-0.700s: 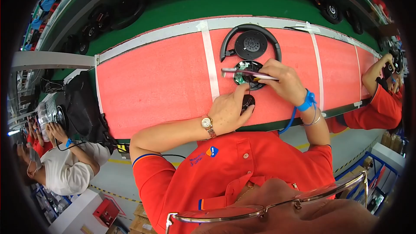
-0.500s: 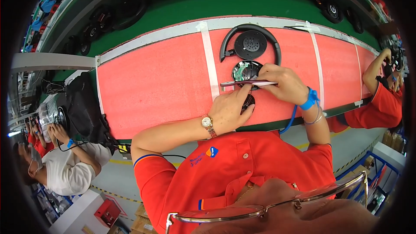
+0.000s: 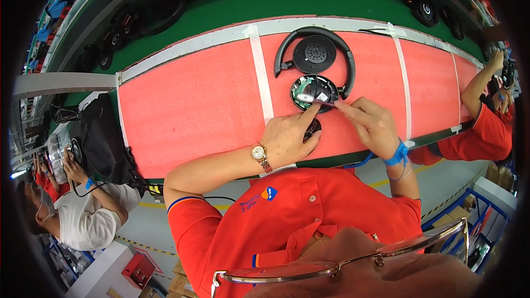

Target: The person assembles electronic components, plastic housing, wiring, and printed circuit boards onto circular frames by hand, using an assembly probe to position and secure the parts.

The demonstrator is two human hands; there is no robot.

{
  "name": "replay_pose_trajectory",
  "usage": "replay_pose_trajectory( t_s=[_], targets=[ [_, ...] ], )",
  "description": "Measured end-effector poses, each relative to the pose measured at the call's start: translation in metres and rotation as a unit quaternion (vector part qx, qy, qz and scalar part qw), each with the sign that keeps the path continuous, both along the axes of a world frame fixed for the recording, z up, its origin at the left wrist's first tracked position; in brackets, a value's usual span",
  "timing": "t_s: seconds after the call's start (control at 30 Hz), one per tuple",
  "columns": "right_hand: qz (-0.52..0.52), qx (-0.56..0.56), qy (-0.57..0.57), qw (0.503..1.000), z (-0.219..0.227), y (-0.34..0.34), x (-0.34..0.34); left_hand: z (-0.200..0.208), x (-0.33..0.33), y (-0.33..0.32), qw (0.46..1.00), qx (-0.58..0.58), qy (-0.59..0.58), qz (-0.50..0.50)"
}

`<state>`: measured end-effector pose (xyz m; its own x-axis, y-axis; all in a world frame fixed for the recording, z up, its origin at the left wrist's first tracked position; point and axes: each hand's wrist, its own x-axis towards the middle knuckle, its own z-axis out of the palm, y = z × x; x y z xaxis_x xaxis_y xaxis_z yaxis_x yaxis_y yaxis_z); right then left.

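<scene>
A black over-ear headphone [image 3: 349,58] lies with its headband arched away from me. One round ear cup [image 3: 314,54], with a perforated centre, sits inside the arch. Nearer to me, the other ear cup [image 3: 329,85] is uncovered, showing green circuit board and wires. My right hand [image 3: 373,124] pinches a slim toothbrush with a dark red handle; its white head [image 3: 305,98] is over the uncovered cup. My left hand [image 3: 287,137] lies palm down, index finger at that cup's near rim, thumb spread apart. Between them is a small black round part [image 3: 312,130], partly covered.
Pink foam matting [image 3: 193,99] with white tape strips covers the bench. A green conveyor [image 3: 248,8] beyond carries several black headphones. A thin black strip [image 3: 375,32] lies at the mat's far edge. A black bag-like bundle [image 3: 99,138] and co-workers flank the bench.
The toothbrush has turned from lying across the cup to having its head over the inside. My right hand has moved down and right. The headphone and my left hand have shifted slightly left.
</scene>
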<state>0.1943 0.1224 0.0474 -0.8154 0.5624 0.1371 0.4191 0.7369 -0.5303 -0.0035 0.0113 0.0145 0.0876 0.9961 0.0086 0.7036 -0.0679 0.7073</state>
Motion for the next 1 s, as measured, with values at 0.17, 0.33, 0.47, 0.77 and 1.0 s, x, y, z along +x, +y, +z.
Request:
replay_pose_trajectory(
  t_s=[0.17, 0.33, 0.47, 0.77, 1.0],
  targets=[
    [-0.067, 0.112, -0.054, 0.990, -0.001, -0.001, -0.004, 0.000, 0.001, 0.001, 1.000, 0.000, -0.007, 0.004],
    [-0.021, 0.078, -0.038, 0.996, 0.000, -0.010, -0.003, -0.007, 0.002, -0.001, 1.000, 0.024, -0.005, 0.012],
    [-0.018, 0.054, -0.011, 0.998, 0.000, -0.011, -0.002, -0.004, 0.002, -0.001, 1.000, 0.014, -0.005, 0.011],
    [-0.008, 0.065, -0.010, 0.998, -0.002, -0.015, -0.006, -0.011, 0.002, -0.004, 0.998, 0.055, -0.012, 0.015],
    [-0.006, 0.069, -0.001, 0.998, -0.004, -0.012, -0.002, -0.012, 0.002, -0.003, 0.998, 0.054, -0.009, 0.014]
  ],
)
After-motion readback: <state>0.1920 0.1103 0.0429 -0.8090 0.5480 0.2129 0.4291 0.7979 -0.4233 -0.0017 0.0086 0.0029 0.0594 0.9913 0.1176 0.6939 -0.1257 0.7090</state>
